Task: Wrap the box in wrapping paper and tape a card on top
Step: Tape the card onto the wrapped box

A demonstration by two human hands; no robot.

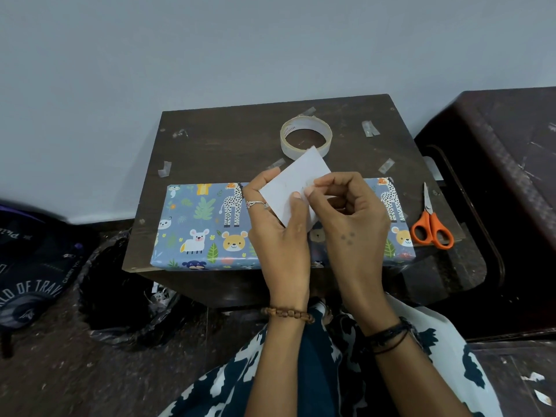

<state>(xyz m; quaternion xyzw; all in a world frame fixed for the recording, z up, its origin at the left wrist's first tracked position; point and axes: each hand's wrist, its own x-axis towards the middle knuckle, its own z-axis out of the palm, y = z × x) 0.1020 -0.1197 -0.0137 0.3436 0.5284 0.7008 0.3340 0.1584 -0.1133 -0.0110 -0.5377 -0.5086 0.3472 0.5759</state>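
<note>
The box (204, 227) is lying fully wrapped on the bench (228, 145), while the left hand (279, 224) and right hand (352, 218) are pinching the card (293, 179) in their grip above the box, taping still seeming undone.

A room in a home, with someone sitting low at a small desk.

A small dark wooden desk (210, 139) is standing against a plain pale wall (210, 40), with dark furniture (496, 176) crowding its right edge. A printed travel bag (33, 266) and a black plastic bag (120, 296) are lying on the speckled floor (60, 380) off the desk's left edge. Tape scraps (164, 169) are sticking to the desk, and a patterned garment (316, 371) is covering the person's lap.
</note>
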